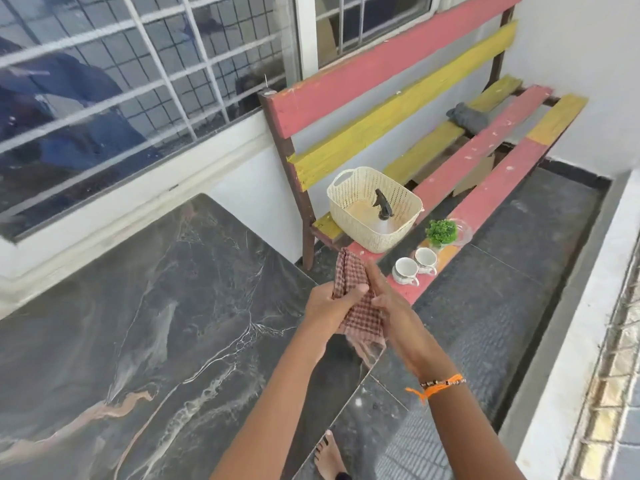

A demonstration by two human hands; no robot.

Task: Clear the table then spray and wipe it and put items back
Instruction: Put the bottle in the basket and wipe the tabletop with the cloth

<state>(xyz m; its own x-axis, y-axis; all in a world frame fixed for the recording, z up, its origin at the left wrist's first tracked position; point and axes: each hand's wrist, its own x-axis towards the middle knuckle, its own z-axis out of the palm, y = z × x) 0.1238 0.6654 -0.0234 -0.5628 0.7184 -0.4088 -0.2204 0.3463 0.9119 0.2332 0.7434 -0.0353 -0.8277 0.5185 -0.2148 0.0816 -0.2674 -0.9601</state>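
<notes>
The spray bottle's body is hidden inside the basket; only its nozzle shows.

A brown-and-white checked cloth, a dark grey marble tabletop with white veins, a pink-and-yellow slatted bench, a cream basket, white cups, a green plant.
</notes>
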